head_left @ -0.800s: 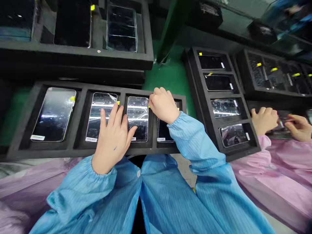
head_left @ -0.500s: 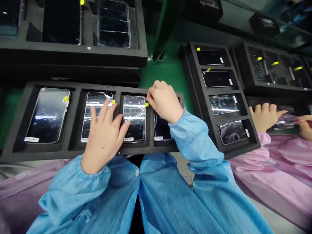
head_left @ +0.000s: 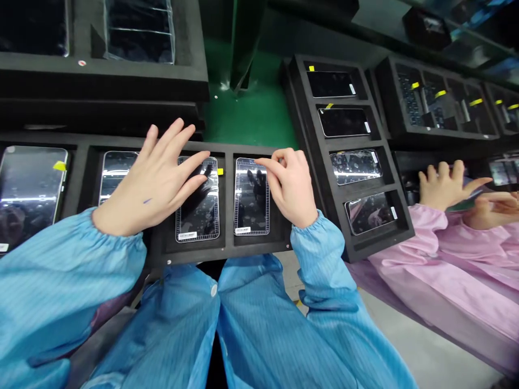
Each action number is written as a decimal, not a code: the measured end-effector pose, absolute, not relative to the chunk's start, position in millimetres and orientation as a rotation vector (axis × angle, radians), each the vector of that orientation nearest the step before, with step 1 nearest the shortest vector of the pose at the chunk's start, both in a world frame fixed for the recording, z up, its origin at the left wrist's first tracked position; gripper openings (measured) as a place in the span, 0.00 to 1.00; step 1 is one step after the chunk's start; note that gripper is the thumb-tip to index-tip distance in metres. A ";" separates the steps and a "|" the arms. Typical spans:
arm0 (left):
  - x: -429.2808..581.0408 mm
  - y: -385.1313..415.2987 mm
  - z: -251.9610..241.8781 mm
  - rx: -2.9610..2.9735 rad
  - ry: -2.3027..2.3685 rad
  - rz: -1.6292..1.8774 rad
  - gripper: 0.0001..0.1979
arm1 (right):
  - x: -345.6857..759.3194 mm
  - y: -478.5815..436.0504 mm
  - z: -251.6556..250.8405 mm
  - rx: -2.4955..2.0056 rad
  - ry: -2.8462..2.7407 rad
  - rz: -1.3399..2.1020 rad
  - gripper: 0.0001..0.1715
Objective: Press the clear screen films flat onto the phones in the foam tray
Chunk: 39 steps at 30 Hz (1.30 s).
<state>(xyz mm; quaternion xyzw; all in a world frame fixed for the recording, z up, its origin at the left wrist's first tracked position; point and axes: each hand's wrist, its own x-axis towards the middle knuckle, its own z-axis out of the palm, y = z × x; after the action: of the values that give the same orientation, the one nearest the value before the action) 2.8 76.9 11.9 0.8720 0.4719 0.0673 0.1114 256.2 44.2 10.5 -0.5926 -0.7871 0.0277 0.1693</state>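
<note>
A black foam tray point(head_left: 227, 248) lies in front of me, with a phone-like screen panel in each of its compartments. My left hand point(head_left: 150, 178) is open, its fingers spread above the second panel point(head_left: 115, 167) and the third panel point(head_left: 198, 210), partly covering both. The third panel has a yellow tab point(head_left: 220, 172) on its right edge and a white label at the bottom. My right hand point(head_left: 294, 186) is closed at the upper right of the fourth panel point(head_left: 251, 200), fingers bent in; whatever they pinch is hidden. The leftmost panel point(head_left: 32, 189) carries a yellow tab.
Stacked black trays point(head_left: 138, 86) stand behind at the left. Another foam tray point(head_left: 381, 246) with several panels is angled at the right. A co-worker's hands point(head_left: 441, 189) in pink sleeves work beyond it. A green post point(head_left: 245, 43) rises from the green tabletop point(head_left: 251, 119).
The view has shifted to the right. My left hand has moved up and toward the third panel. My right hand has shifted right relative to the fourth panel, uncovering most of it.
</note>
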 end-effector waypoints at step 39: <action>5.9 84.8 1.0 2.588 1.399 0.139 0.21 | 246.1 71.9 -3.0 -1.602 -2.398 0.156 0.20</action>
<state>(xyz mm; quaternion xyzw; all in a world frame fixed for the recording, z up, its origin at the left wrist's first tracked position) 5.9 84.8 1.0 0.8744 0.4728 0.0471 0.0982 246.1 71.9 -3.0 -0.5502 -0.8236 0.0535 0.1265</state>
